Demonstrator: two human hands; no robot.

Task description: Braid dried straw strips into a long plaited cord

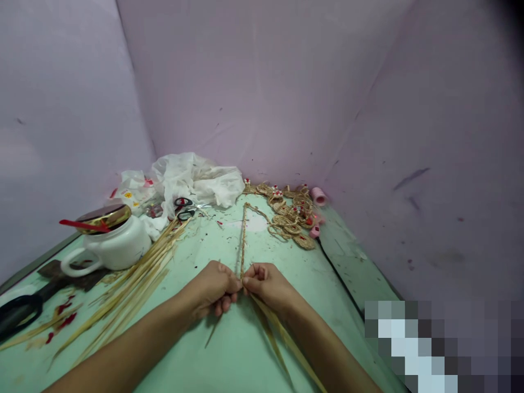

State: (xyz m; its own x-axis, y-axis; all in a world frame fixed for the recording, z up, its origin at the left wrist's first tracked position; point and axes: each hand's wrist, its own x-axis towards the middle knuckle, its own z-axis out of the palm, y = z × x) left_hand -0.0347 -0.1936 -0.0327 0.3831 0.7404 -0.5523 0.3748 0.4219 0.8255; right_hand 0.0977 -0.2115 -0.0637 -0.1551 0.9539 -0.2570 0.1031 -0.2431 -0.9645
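A narrow braid of dried straw (244,234) runs up the table from my fingers, its far part bending right toward a pile of coiled braid pieces. My left hand (216,286) pinches the near end of this braid, with a thin dark strand trailing below it. Right beside it, my right hand (268,286) is closed on the same end. Loose flat straw strips (276,333) hang from under my right hand toward the table's front edge. The fingertips of both hands almost meet, and what lies exactly between them is partly hidden.
Long straw strips (135,284) lie to the left, by a white mug (123,245) with a gold lid (104,218). Scissors (184,210) and white plastic bags (196,177) sit behind. Coiled straw pieces (289,218), a pink spool (318,196) and a black cord (338,275) are at right.
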